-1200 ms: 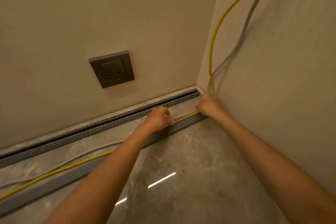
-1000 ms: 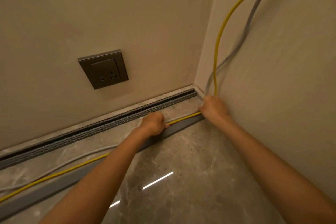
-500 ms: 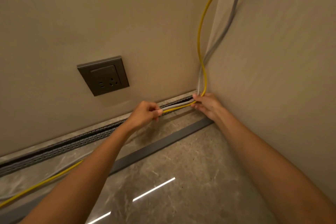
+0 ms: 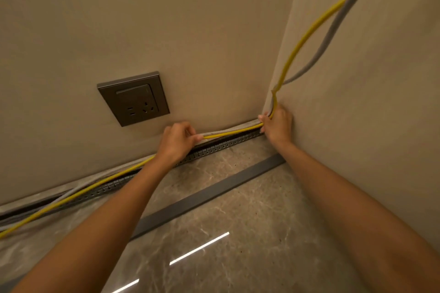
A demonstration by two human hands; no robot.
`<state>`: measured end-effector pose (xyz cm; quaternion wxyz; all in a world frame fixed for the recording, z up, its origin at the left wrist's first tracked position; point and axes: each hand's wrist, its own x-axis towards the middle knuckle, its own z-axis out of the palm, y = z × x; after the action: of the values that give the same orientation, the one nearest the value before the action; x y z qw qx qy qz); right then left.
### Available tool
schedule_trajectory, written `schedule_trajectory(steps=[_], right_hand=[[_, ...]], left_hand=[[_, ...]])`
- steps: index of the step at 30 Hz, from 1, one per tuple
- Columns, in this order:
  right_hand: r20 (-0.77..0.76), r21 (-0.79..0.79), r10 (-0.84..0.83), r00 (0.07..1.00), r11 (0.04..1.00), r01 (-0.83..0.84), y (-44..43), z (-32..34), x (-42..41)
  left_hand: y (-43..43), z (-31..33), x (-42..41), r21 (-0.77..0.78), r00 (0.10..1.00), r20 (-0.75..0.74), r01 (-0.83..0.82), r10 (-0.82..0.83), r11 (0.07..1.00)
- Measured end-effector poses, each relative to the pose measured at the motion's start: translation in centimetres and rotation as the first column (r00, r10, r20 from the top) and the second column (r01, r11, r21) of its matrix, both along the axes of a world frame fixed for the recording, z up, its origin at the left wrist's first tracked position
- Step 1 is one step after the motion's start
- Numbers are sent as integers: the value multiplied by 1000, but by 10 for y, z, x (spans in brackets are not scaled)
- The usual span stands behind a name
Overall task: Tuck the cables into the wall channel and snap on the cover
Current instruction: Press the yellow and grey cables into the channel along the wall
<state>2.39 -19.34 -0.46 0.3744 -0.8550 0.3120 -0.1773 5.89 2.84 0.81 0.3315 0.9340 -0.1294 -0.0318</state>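
Observation:
A yellow cable and a grey cable come down the right wall, bend at the corner and run left along the base of the back wall. Below them lies the dark slotted wall channel, open on top. My left hand pinches both cables just above the channel. My right hand grips them at the corner where they turn. The stretch between my hands hangs slightly above the channel. Left of my left arm the cables slant down across the channel. The grey cover strip lies flat on the floor.
A dark wall socket sits on the back wall above the channel. The floor is polished marble tile with light reflections. The two beige walls meet at a corner on the right.
Both hands have lifted the cables from the floor up to the wall, above the channel. The cover strip stays on the floor, and the cables no longer lie over it.

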Motion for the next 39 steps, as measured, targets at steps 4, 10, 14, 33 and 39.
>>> schedule_trajectory(steps=[4, 10, 14, 33, 39], right_hand=[[-93, -152, 1, 996, 988, -15, 3, -2, -2], [-70, -157, -22, 997, 988, 11, 8, -3, 4], [-100, -185, -8, 995, 983, -10, 8, -3, 7], [-194, -347, 28, 981, 933, -95, 11, -17, 5], [-203, -345, 30, 979, 933, -100, 13, -19, 6]], left_hand=[[-4, -17, -7, 62, 998, -46, 35, -32, 997], [-9, -25, -4, 123, 999, 30, 33, -37, 992], [-10, -26, -5, 206, 989, 119, 62, -88, 977], [-24, -22, -19, 570, 835, 297, 235, -464, 788], [-24, -41, -22, 512, 780, 395, 252, -486, 821]])
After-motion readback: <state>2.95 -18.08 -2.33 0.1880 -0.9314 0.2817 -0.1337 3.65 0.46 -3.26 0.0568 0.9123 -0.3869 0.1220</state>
